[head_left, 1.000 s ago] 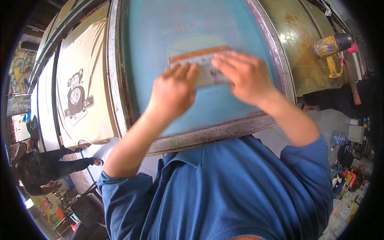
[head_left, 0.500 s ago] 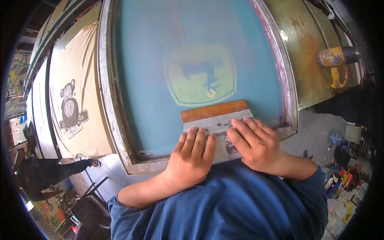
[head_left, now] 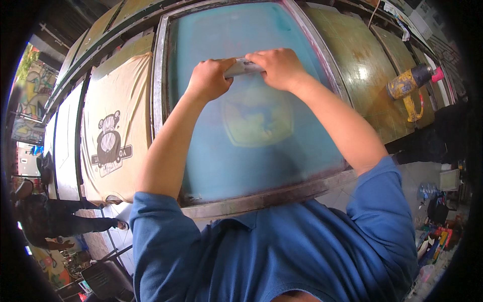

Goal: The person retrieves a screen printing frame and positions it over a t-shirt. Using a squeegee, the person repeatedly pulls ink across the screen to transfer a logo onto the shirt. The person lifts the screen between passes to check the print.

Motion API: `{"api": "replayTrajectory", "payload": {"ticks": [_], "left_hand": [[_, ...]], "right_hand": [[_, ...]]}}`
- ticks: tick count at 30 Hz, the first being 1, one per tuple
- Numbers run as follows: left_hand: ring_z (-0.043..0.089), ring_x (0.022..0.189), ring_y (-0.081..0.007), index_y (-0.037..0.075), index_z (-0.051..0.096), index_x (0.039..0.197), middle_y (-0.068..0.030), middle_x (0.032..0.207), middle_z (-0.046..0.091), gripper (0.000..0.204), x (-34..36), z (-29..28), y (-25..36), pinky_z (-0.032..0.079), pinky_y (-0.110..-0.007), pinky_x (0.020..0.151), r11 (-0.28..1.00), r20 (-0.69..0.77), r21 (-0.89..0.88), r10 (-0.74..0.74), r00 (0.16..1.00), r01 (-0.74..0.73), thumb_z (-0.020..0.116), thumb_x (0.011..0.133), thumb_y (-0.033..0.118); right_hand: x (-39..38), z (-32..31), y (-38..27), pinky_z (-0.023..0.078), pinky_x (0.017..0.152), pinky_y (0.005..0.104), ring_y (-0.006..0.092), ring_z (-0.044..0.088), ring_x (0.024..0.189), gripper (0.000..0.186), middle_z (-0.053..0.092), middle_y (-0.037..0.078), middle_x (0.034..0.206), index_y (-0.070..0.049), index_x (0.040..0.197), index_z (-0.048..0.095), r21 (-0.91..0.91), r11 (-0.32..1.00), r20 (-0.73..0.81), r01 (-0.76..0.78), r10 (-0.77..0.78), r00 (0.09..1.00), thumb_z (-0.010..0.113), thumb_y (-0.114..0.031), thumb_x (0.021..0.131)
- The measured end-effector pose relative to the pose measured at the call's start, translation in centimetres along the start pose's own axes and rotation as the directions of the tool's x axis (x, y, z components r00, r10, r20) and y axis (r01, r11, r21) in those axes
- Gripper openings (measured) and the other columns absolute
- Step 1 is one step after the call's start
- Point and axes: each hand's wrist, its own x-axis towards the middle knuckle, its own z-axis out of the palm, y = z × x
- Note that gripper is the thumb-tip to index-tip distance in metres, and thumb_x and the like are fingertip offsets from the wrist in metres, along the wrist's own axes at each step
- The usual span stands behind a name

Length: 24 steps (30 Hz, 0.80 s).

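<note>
Both arms reach forward over a framed printing screen (head_left: 201, 166) with blue-green mesh. My left hand (head_left: 210, 79) and my right hand (head_left: 279, 68) are closed around the two ends of a squeegee (head_left: 242, 68). Only the pale middle of its handle shows between my fists; its blade is hidden. The squeegee is above the pale shield-shaped stencil (head_left: 258, 121), which has a leaping deer figure in it. Around the mesh runs the worn screen frame (head_left: 271, 196), its near bar close to my blue shirt.
A cream shirt with a dark cartoon print (head_left: 109, 143) lies on the board at left. A yellow heat gun (head_left: 402, 86) rests on the brownish board (head_left: 354, 65) at right. Another person (head_left: 50, 221) stands at far left. A dark chair (head_left: 106, 281) is at lower left.
My hands and the squeegee have moved from the near edge of the screen to its far part. My fingers, laid out over the squeegee before, now wrap it.
</note>
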Motion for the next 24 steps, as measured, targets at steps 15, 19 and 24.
{"api": "replayTrajectory", "payload": {"ticks": [15,19,24], "left_hand": [[0.06,0.087,-0.0278,0.013,0.06,0.102,-0.0077,0.107,0.06,0.039,-1.8,0.6,0.1,0.05,-0.037,0.074,1.0,-0.021,0.013,-0.008,1.0,0.008,0.065,0.063,0.012],[0.06,0.088,-0.028,0.011,0.059,0.103,-0.0101,0.102,0.061,0.043,-6.8,-0.9,2.6,0.05,-0.038,0.073,0.995,-0.101,0.042,0.098,0.99,-0.094,0.064,0.06,0.008],[0.06,0.092,-0.0334,-0.002,0.058,0.1,-0.0181,0.096,0.061,0.051,-15.7,-4.1,7.7,0.05,-0.04,0.077,0.983,-0.025,-0.055,0.176,0.984,-0.177,0.062,0.049,0.004]], "right_hand": [[-1.0,0.3,-1.6,0.05,0.062,0.0338,0.0213,0.062,0.083,0.044,0.063,0.003,0.101,-0.012,0.105,0.058,0.007,1.0,0.027,-0.014,0.014,1.0,0.059,-0.001,0.062],[-5.0,-2.7,-4.6,0.05,0.065,0.0343,0.0247,0.062,0.083,0.04,0.063,0.007,0.1,-0.01,0.103,0.059,0.064,0.993,-0.149,0.097,-0.086,0.985,0.058,-0.002,0.064],[-12.4,-6.8,-10.7,0.049,0.066,0.0353,0.0277,0.059,0.08,0.028,0.06,0.01,0.089,-0.006,0.099,0.058,0.114,0.982,-0.138,0.149,-0.132,0.982,0.054,-0.016,0.073]]}}
